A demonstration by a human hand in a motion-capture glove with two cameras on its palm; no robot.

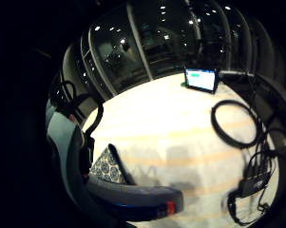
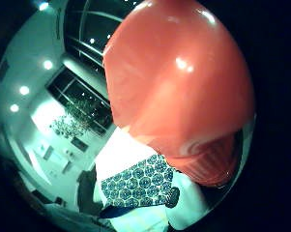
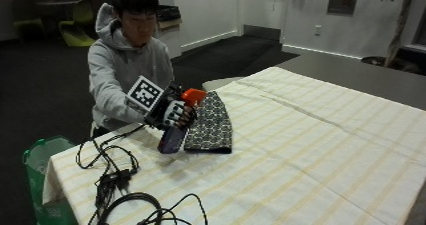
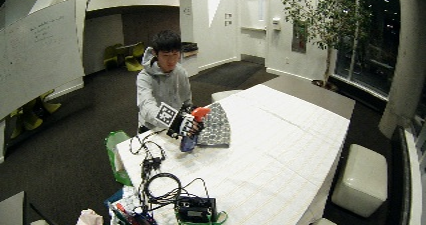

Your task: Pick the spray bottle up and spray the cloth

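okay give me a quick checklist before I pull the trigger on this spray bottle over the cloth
1. Bottle in hand: ok. The gloved right hand grips the spray bottle and holds it above the table.
2. Cloth in place: ok. The patterned cloth lies flat on the table right beside the bottle.
3. Nozzle aimed at the cloth: cannot tell. The orange spray head is up by the cloth's near edge, but the nozzle opening does not show.
4. Finger on the trigger: cannot tell. The grip hides it.
5. Cables out of the spray path: ok. The black cables lie on the far side of the bottle from the cloth.
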